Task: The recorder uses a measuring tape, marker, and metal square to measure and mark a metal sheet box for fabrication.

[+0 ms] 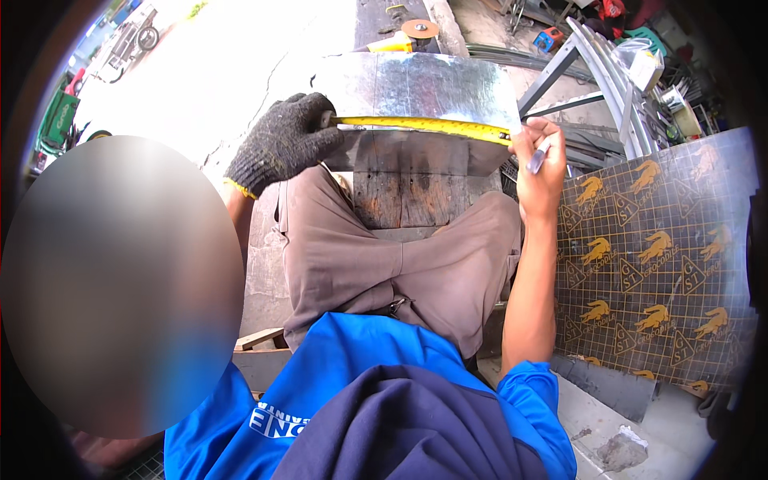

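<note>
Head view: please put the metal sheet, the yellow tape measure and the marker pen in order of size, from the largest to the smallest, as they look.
1. Metal sheet, clearly largest.
2. Yellow tape measure, stretched across the sheet between the gloved left hand and the bare right hand.
3. Marker pen, smallest, partly hidden in the right hand.

The metal sheet [424,88] looks shiny and smooth, with grey speckles. The glove [284,144] on the left hand is rough knitted cloth. The wooden board [408,188] underneath looks dull and worn.
</note>
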`<state>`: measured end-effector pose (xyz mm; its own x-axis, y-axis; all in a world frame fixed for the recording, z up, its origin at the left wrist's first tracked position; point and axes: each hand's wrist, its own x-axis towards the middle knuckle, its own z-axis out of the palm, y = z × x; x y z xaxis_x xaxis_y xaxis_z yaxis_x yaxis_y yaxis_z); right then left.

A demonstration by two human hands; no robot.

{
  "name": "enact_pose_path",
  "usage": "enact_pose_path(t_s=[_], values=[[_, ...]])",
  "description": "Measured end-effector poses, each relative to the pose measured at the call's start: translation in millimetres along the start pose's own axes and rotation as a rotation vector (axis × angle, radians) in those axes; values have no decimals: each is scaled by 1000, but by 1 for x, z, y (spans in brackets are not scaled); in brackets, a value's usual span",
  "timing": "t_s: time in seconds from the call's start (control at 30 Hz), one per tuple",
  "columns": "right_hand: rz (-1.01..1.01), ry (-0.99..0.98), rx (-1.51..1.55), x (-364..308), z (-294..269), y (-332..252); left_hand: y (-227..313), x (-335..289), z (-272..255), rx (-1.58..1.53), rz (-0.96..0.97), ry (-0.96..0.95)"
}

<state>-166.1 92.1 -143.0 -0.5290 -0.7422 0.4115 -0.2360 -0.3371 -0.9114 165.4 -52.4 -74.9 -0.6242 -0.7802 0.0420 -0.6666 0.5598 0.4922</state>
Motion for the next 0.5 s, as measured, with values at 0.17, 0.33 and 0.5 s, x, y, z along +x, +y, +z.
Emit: enact_pose_path(t_s=[0.17,0.33,0.5], values=[[75,167,-184,39,-21,27,8,14,-9,30,-95,-100],[244,179,-288,41,-37,34,-16,27,-5,348,87,-149],[297,136,-270,34,-32,44,-29,27,1,603,440,-112]])
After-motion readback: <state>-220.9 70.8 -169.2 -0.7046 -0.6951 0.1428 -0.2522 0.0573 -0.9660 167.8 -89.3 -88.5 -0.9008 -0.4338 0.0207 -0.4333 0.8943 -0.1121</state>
